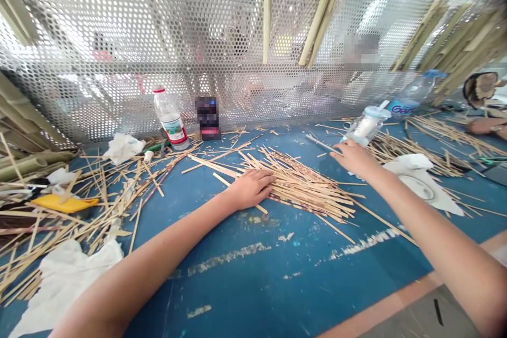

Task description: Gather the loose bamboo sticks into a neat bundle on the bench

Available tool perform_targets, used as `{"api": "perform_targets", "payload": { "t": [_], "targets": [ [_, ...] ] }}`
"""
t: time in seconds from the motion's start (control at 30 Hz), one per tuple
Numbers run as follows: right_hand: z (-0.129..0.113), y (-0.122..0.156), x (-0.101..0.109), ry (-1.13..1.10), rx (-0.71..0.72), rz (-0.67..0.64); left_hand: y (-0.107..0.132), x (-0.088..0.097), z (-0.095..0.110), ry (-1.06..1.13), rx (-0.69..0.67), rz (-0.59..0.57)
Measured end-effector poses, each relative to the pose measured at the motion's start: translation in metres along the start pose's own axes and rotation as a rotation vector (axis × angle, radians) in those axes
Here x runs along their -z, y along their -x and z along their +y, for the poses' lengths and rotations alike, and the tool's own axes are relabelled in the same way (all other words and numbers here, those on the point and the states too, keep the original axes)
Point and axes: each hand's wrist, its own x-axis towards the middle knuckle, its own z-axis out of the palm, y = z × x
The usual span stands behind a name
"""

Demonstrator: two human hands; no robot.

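Observation:
A loose pile of thin bamboo strips (312, 182) lies across the middle of the blue table. My left hand (252, 188) rests on the pile's left end, palm down with its fingers stretched over the strips. To the right, my right hand (352, 159) is raised by the far side of the pile, its fingertips closed on the end of a thin pale strip (320, 142) that points left. Just behind that hand stands a clear cup with a light blue lid and a straw (372, 119); the hand hides its lower part.
More strips litter the left side, with crumpled tissues (79, 269), a yellow object (65, 203) and a red-capped bottle (172, 121). A perforated metal screen (138, 58) closes off the back. White paper (420, 185) and a large water bottle (415, 92) are at right, near another person's hand (481, 125).

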Motion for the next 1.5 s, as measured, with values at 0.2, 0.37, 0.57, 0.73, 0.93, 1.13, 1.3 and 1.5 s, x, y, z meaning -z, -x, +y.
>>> {"api": "perform_targets", "payload": {
  "t": [0.2, 0.37, 0.57, 0.73, 0.93, 1.13, 1.3, 1.5],
  "targets": [
    [-0.084, 0.008, -0.008, -0.142, 0.232, -0.183, 0.002, 0.012, 0.004, 0.074, 0.023, -0.064],
    [-0.120, 0.012, -0.010, -0.046, 0.214, -0.133, 0.011, 0.042, 0.006, 0.079, 0.233, -0.533],
    [-0.169, 0.033, -0.003, -0.029, 0.325, -0.112, 0.015, 0.029, 0.001, -0.191, 0.280, -0.330],
    [-0.203, 0.057, 0.004, -0.038, 0.469, -0.138, 0.009, 0.004, -0.012, -0.264, 0.098, -0.149],
    [-0.188, 0.079, 0.012, -0.203, 0.407, -0.308, 0.006, 0.012, -0.009, -0.314, 0.081, -0.140],
    [-0.168, 0.086, 0.001, -0.214, 0.373, -0.254, 0.005, 0.016, 0.002, -0.375, 0.073, -0.149],
    [-0.170, 0.079, 0.003, -0.162, 0.479, -0.159, 0.005, 0.020, 0.007, -0.403, 0.075, -0.194],
    [-0.180, 0.068, 0.027, 0.087, 0.599, -0.170, 0.002, 0.029, 0.015, -0.434, 0.091, -0.228]
  ]
}}
